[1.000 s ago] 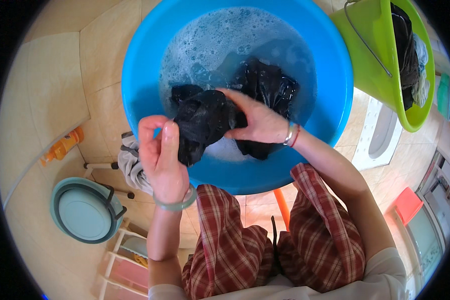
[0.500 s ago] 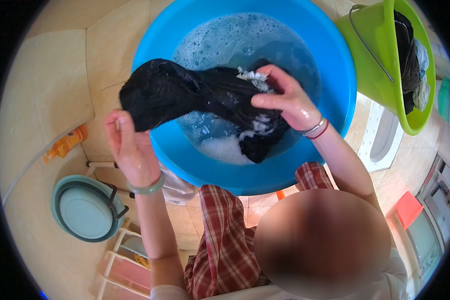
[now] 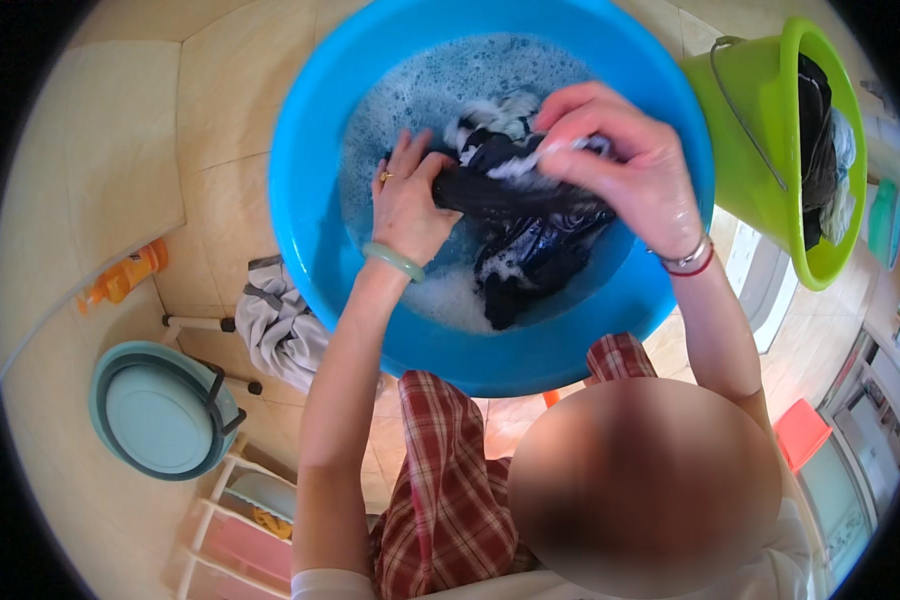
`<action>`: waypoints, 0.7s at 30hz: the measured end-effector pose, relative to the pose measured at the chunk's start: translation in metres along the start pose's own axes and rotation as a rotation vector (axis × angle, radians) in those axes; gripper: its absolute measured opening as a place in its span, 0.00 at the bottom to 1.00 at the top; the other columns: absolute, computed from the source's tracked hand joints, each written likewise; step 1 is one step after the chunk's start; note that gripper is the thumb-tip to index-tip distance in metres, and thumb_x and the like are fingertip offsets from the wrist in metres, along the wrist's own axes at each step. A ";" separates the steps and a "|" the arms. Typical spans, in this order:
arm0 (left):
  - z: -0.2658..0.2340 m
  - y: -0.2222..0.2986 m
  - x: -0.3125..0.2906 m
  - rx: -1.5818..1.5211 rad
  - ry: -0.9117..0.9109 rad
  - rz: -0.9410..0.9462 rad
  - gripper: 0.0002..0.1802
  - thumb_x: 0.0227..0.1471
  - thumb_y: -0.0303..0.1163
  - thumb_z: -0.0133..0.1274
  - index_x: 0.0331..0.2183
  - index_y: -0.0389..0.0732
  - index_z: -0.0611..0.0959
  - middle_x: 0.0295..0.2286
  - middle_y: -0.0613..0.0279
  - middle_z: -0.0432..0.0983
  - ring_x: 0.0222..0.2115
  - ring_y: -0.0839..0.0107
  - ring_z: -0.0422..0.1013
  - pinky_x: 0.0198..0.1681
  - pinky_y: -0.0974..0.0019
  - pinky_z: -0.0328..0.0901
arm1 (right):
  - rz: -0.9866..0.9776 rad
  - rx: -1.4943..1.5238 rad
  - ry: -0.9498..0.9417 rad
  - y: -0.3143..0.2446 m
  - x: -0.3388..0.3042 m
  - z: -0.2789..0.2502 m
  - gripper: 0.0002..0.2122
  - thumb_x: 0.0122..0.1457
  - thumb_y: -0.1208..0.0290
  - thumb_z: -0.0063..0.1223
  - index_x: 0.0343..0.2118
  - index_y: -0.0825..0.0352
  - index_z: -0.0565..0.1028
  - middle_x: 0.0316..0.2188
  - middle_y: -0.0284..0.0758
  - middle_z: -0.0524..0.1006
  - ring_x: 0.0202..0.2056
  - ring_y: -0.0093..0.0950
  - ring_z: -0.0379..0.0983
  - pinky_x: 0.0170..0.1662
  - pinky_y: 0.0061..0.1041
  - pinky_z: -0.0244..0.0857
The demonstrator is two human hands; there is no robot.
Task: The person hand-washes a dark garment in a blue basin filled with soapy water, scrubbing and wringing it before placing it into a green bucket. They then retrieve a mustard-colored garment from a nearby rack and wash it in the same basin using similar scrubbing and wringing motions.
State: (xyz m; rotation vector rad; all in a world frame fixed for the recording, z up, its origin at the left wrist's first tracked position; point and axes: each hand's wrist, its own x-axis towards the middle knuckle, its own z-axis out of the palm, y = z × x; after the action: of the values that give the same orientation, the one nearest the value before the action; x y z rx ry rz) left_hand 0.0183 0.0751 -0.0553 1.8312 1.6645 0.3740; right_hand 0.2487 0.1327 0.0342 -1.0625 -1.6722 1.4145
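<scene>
A wet black garment (image 3: 550, 245) lies bunched in the soapy water of a large blue basin (image 3: 305, 190), streaked with white suds. My left hand (image 3: 415, 210), with a ring and a pale green bangle, grips its left end between thumb and a finger. The other fingers of that hand stretch up over the foam. On the right, my right hand (image 3: 630, 160), wearing a silver bracelet and a red cord, is closed in a pinch at the garment's suds-covered upper part. A whitish, foamy bunch of cloth (image 3: 495, 118) shows just beyond the black fabric.
A green bucket (image 3: 750, 130) holding dark and light clothes leans right of the basin. Grey-white clothing (image 3: 280, 325) lies at the basin's lower left. Farther left are an orange bottle (image 3: 125, 275), stacked teal basins (image 3: 160, 415) and a white rack (image 3: 215, 530). A white floor fixture (image 3: 765, 275) is at right.
My left hand has moved right, from beyond the basin's rim into it, bringing the garment's raised end down. My right hand has shifted right and up and pinched in. The garment is more bunched.
</scene>
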 end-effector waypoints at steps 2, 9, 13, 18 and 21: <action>0.004 -0.005 0.002 -0.192 0.017 -0.069 0.26 0.37 0.25 0.68 0.42 0.40 0.78 0.48 0.55 0.71 0.48 0.61 0.70 0.53 0.59 0.63 | -0.001 -0.029 0.115 0.012 0.007 -0.020 0.04 0.53 0.79 0.62 0.31 0.68 0.79 0.39 0.33 0.76 0.40 0.23 0.74 0.46 0.20 0.67; 0.034 -0.038 -0.035 -0.808 0.425 -0.329 0.28 0.50 0.25 0.63 0.52 0.39 0.71 0.48 0.59 0.70 0.47 0.69 0.68 0.51 0.67 0.64 | 0.078 -0.461 0.223 0.115 0.018 -0.025 0.18 0.54 0.68 0.64 0.49 0.57 0.77 0.53 0.37 0.70 0.53 0.33 0.68 0.51 0.28 0.68; 0.024 -0.027 -0.021 -0.802 0.358 -0.397 0.35 0.58 0.37 0.56 0.63 0.46 0.63 0.60 0.54 0.60 0.58 0.63 0.60 0.60 0.63 0.58 | 0.244 -0.793 0.145 0.141 0.008 0.023 0.43 0.47 0.37 0.59 0.66 0.46 0.57 0.69 0.41 0.45 0.67 0.54 0.43 0.60 0.65 0.46; 0.054 -0.038 -0.002 -1.008 0.132 -0.476 0.36 0.53 0.16 0.52 0.62 0.42 0.64 0.57 0.56 0.66 0.57 0.68 0.62 0.60 0.67 0.57 | 0.122 -1.107 -0.096 0.157 -0.003 0.056 0.31 0.55 0.55 0.59 0.61 0.52 0.62 0.62 0.42 0.56 0.60 0.49 0.55 0.53 0.60 0.59; 0.071 -0.052 0.002 -0.759 0.091 -0.307 0.38 0.49 0.14 0.52 0.62 0.40 0.65 0.57 0.59 0.65 0.57 0.67 0.62 0.61 0.64 0.56 | 0.268 -1.066 -0.196 0.157 0.015 0.053 0.29 0.55 0.60 0.60 0.58 0.58 0.64 0.57 0.45 0.63 0.54 0.47 0.65 0.50 0.50 0.65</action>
State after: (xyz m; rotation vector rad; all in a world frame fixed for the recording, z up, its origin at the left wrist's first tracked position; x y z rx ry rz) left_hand 0.0198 0.0589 -0.1417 0.9999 1.5319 0.8251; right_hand 0.2190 0.1352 -0.1293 -1.7890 -2.5914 0.7055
